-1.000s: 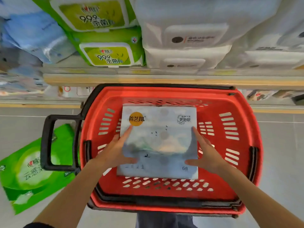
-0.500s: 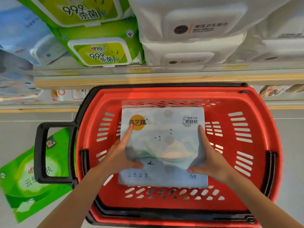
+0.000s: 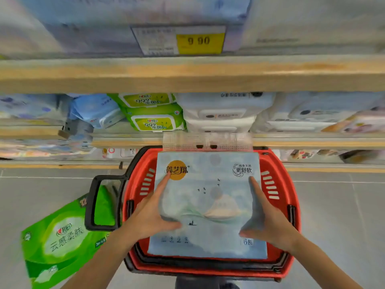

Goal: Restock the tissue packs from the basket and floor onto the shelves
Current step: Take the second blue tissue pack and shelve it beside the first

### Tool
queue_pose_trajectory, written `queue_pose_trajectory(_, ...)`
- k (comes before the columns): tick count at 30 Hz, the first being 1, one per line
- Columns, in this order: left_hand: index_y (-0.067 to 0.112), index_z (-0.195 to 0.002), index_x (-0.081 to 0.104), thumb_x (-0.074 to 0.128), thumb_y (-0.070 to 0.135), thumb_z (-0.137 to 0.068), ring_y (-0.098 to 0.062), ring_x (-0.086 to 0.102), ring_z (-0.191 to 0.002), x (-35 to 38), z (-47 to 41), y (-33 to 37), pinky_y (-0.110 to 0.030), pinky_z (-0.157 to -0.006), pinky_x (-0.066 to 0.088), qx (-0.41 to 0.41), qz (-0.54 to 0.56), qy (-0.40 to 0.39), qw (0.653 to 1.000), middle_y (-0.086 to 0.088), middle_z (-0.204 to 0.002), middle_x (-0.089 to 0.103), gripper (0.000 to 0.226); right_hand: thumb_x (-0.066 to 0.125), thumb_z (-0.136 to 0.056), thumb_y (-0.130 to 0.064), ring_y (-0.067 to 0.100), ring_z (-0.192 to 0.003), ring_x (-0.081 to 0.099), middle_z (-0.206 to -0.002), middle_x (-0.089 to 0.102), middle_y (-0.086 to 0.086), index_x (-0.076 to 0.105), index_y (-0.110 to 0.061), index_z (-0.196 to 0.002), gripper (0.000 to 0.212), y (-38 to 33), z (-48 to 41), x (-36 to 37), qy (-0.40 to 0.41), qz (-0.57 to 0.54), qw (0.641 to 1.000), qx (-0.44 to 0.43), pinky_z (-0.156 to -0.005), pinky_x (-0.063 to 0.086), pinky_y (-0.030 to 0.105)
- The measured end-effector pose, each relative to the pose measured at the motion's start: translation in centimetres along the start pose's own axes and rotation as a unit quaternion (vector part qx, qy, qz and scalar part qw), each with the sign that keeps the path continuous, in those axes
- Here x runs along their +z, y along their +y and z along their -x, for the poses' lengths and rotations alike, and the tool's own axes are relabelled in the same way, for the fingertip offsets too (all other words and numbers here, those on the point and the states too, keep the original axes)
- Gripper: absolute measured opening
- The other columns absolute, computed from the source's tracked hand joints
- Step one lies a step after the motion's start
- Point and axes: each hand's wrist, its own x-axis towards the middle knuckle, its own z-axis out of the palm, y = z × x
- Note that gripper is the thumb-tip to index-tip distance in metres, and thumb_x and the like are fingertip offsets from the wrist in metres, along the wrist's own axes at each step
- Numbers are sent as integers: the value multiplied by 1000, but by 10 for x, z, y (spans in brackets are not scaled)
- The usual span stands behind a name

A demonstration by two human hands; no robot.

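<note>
Far to the left of our fingers, a green tissue pack (image 3: 62, 240) lies flat on the grey tiled floor (image 3: 41, 190), partly under the black handle (image 3: 98, 203) of the red basket (image 3: 279, 205); not yet restocked.

Our left hand (image 3: 150, 217) presses the left edge of the pale blue tissue pack (image 3: 208, 205), fingers spread, forefinger reaching toward the orange logo, thumb lying across the printed face. Our right hand (image 3: 266, 220) mirrors it on the right edge. Both hands are clamped on the pack, which sits between the palms, above the basket's opening. Whether it has cleared the basket floor we cannot tell.

Step in hand, as we judge it: the lift from basket to shelf. The next move calls for an even squeeze from both sides, since the soft wrapping may sag or slip, then carrying the pack up and forward, clear of the basket's far rim.

Beyond the fingertips: a wooden-edged shelf (image 3: 312, 142) with green wipes (image 3: 154, 122) and white packs (image 3: 220, 117); higher, another shelf (image 3: 187, 76) with a yellow price tag (image 3: 200, 41) reading 9.90. The upper stock is blurred; we see no open slot from here.
</note>
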Motion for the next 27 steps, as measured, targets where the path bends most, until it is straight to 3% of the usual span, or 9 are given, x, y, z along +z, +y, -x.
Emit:
queue_pose_trajectory(4,61,-135,-8,80,44,-52,-23,63,-96,-24,35,46,-36,-80,51,28,-20,39,999,-1,-110,56,122,78,-55,-7,19,-83,68,-127,-5,-53,-13,-56,-133,129,-46,35,-26,31,12,999,-23,-64,56,30)
queue_pose_trajectory(6,62,-134,-9,82,39,-55,-9,58,-97,-36,57,73,-28,-81,50,51,-14,52,997,15,-113,49,122,79,-55,-9,7,-102,62,-132,-6,-54,-10,-55,-135,128,-72,56,-40,41,21,998,-52,-72,55,30)
queue_pose_trajectory(9,63,-131,-9,84,35,-59,12,30,-118,-53,92,110,-8,-87,38,93,0,69,993,44,-128,22,121,80,-55,-16,-25,-105,44,-137,-7,-52,-9,-48,-139,125,-109,90,-56,57,48,994,-82,-86,52,31)
queue_pose_trajectory(12,61,-132,-13,82,43,-58,3,13,-132,-73,133,148,-23,-104,31,122,-26,93,988,34,-144,7,122,79,-55,-27,-8,-129,25,-142,-5,-45,-11,-50,-138,125,-150,134,-69,84,67,988,-111,-98,44,30)
queue_pose_trajectory(16,57,-131,-14,82,39,-61,7,10,-132,-94,188,192,2,-94,14,169,-41,116,978,44,-132,-5,120,81,-56,-31,-1,-107,46,-133,15,-40,-17,-52,-137,129,-194,192,-78,131,94,979,-126,-77,43,14)
queue_pose_trajectory(20,54,-135,-15,80,46,-60,0,21,-130,-118,241,232,-17,-100,29,215,-80,137,964,42,-134,2,122,82,-57,-30,6,-124,36,-144,8,-32,-15,-51,-137,128,-234,252,-82,186,98,966,-153,-78,41,7)
queue_pose_trajectory(22,51,-135,-15,80,45,-63,-1,16,-135,-130,268,251,-21,-105,26,238,-86,144,957,36,-141,-1,119,81,-58,-30,6,-130,31,-145,5,-30,-15,-52,-135,126,-255,281,-81,205,99,958,-172,-78,39,2)
queue_pose_trajectory(25,55,-132,-17,77,52,-60,-11,20,-139,-146,310,271,-30,-106,30,280,-122,174,936,40,-136,-6,118,80,-55,-34,18,-125,44,-138,19,-30,-19,-57,-132,128,-287,323,-75,240,122,945,-186,-92,46,27)
queue_pose_trajectory(27,61,-131,-18,77,52,-58,-17,27,-138,-154,338,282,-33,-102,36,281,-129,196,931,38,-137,1,120,81,-57,-30,20,-119,50,-139,24,-24,-20,-55,-132,128,-305,352,-70,255,138,938,-192,-88,47,25)
